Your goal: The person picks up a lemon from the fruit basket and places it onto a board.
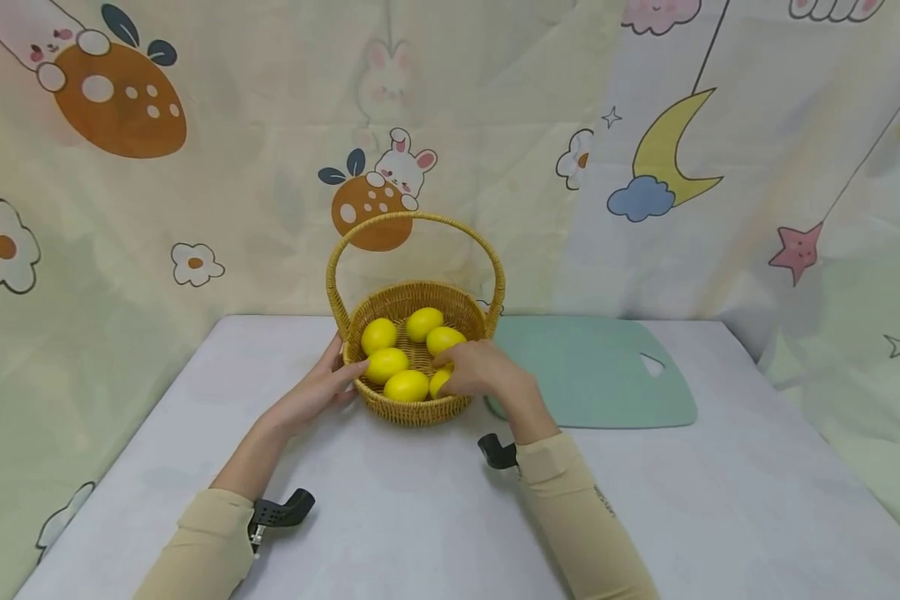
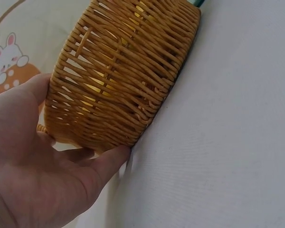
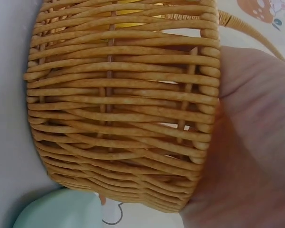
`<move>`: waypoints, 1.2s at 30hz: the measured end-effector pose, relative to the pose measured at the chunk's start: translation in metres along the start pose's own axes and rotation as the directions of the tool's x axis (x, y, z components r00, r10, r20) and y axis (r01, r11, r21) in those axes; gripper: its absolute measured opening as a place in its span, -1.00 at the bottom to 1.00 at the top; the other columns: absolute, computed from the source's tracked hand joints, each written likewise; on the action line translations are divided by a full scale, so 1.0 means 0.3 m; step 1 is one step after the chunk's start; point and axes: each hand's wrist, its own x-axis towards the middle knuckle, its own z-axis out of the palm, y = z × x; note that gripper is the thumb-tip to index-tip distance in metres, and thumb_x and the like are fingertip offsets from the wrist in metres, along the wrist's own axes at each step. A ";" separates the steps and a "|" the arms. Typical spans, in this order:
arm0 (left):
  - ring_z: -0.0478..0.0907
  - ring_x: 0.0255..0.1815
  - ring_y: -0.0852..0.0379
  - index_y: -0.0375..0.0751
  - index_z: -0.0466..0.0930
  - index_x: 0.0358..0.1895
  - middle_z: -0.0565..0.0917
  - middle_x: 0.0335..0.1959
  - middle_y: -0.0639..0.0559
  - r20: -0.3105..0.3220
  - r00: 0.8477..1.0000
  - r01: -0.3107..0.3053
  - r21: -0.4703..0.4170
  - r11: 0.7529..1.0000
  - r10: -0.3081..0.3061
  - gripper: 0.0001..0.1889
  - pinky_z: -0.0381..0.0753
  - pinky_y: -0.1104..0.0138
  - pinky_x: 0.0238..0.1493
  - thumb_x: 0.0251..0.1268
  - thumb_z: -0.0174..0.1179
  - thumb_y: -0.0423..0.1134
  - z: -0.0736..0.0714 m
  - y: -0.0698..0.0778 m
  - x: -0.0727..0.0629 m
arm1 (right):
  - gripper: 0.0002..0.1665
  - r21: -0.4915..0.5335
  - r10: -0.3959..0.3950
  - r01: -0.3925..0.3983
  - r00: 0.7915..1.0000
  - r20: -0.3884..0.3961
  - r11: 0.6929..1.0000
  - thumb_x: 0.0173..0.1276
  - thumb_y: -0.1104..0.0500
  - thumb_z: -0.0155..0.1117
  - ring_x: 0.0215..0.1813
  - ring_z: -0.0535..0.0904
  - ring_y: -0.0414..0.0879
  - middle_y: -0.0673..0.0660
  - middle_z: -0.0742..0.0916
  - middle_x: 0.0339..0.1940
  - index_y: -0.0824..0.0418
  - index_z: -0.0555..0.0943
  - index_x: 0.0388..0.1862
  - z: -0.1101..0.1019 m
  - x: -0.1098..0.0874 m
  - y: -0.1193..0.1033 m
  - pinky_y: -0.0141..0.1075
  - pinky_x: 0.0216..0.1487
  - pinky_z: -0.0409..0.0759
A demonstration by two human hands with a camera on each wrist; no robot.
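A woven wicker basket (image 1: 414, 412) with a tall arched handle stands on the table, holding several yellow lemons (image 1: 387, 365). My left hand (image 1: 315, 393) grips its left side; in the left wrist view the thumb lies at the rim and the fingers (image 2: 109, 164) reach low along the wall. Over the right rim, my right hand (image 1: 486, 368) reaches inside, thumb and fingers around a lemon (image 1: 438, 382) near the front right. Another lemon (image 1: 444, 340) lies just beyond those fingers. In the right wrist view the basket wall (image 3: 118, 104) hides the fingertips.
A pale green cutting board (image 1: 592, 375) with a cut-out grip lies flat right of the basket, its left edge close to the basket. The white table (image 1: 390, 517) ends at a printed cloth backdrop (image 1: 270, 167) just behind the basket.
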 end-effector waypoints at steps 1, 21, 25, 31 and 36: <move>-0.08 0.65 -0.11 0.66 -0.41 0.52 -0.30 0.66 0.05 0.000 1.000 -0.001 -0.002 1.000 0.001 -0.17 0.19 -0.20 0.49 0.51 0.05 0.07 0.001 0.000 0.000 | -0.46 -0.002 -0.006 0.006 1.000 0.002 1.000 0.29 -0.03 0.35 0.27 0.57 -0.03 -0.04 0.69 0.25 -0.07 0.61 0.28 0.000 0.001 0.002 0.07 0.53 0.23; -0.07 0.65 -0.11 0.58 -0.43 0.54 -0.32 0.67 0.04 -0.002 1.000 -0.024 0.001 1.000 0.024 -0.17 0.26 -0.15 0.47 0.53 0.02 0.06 0.003 -0.006 -0.002 | -0.55 0.030 -0.093 0.094 0.994 -0.053 0.995 0.18 0.07 0.38 0.00 0.50 -0.10 -0.02 0.63 0.06 -0.08 0.68 0.10 0.006 0.017 0.017 -0.01 0.25 0.41; -0.07 0.64 -0.13 0.59 -0.43 0.54 -0.31 0.67 0.02 -0.004 1.000 -0.024 0.006 1.000 0.024 -0.17 0.26 -0.15 0.47 0.53 0.01 0.07 0.003 -0.007 0.000 | -0.54 0.050 -0.113 0.118 0.988 -0.101 0.992 0.14 0.09 0.41 -0.05 0.48 -0.09 -0.01 0.59 0.02 -0.03 0.69 0.08 0.011 0.020 0.028 -0.17 0.02 0.52; -0.04 0.64 -0.12 0.59 -0.44 0.54 -0.29 0.67 0.02 -0.007 1.000 -0.018 0.012 1.000 0.018 -0.18 0.26 -0.14 0.47 0.53 0.01 0.08 0.005 -0.005 -0.001 | -0.54 0.121 -0.165 0.188 0.970 -0.176 0.975 0.08 0.17 0.42 -0.08 0.46 -0.07 0.01 0.56 -0.02 0.04 0.69 0.04 0.002 0.015 0.045 -0.28 -0.15 0.51; -0.06 0.64 -0.11 0.59 -0.44 0.54 -0.30 0.67 0.05 -0.003 1.000 -0.022 0.011 1.000 0.022 -0.17 0.25 -0.15 0.47 0.53 0.00 0.08 0.005 -0.004 0.001 | -0.50 0.177 -0.179 0.221 0.958 -0.224 0.959 0.10 0.13 0.46 -0.03 0.46 -0.08 0.00 0.54 0.02 0.03 0.67 0.09 -0.024 -0.001 0.055 -0.26 -0.05 0.55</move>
